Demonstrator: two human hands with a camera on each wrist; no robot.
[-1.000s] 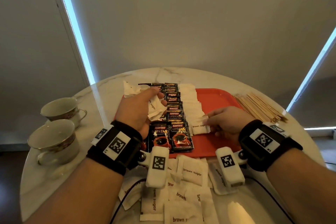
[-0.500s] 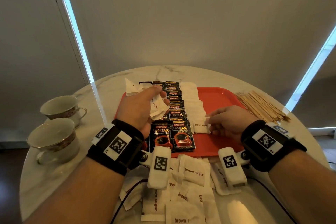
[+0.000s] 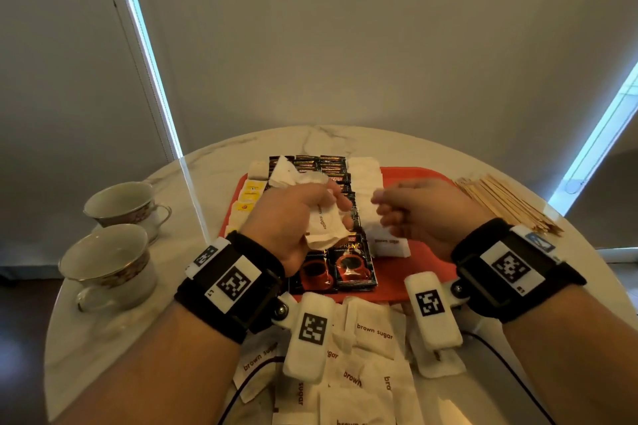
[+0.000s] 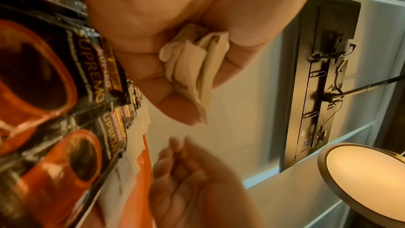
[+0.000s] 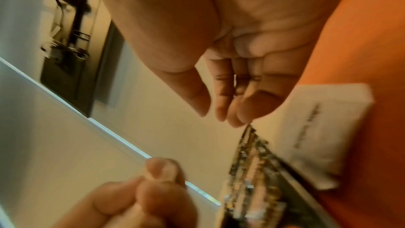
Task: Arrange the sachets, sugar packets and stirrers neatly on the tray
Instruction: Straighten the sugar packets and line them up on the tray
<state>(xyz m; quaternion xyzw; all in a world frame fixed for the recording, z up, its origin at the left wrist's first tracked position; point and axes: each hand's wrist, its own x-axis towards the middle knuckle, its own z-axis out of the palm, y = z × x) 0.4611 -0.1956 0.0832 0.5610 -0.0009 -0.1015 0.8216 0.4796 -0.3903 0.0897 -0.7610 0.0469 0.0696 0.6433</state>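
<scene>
Though head-hidden, packets (image 4: pixel 192 68) in left hand (image 4: pixel 153 23)

This looks like a home sitting or dining corner. A round marble-topped bench (image 3: pixel 214 179) stands against plain grey roller blinds (image 3: pixel 345 45) with daylight showing at their edges. Two floral china teacups (image 3: pixel 107 262) sit at the left. The left wrist view shows a panelled wall, the back of a mounted flat screen (image 4: pixel 315 79) with cables, and a round lamp (image 4: pixel 363 185).
</scene>
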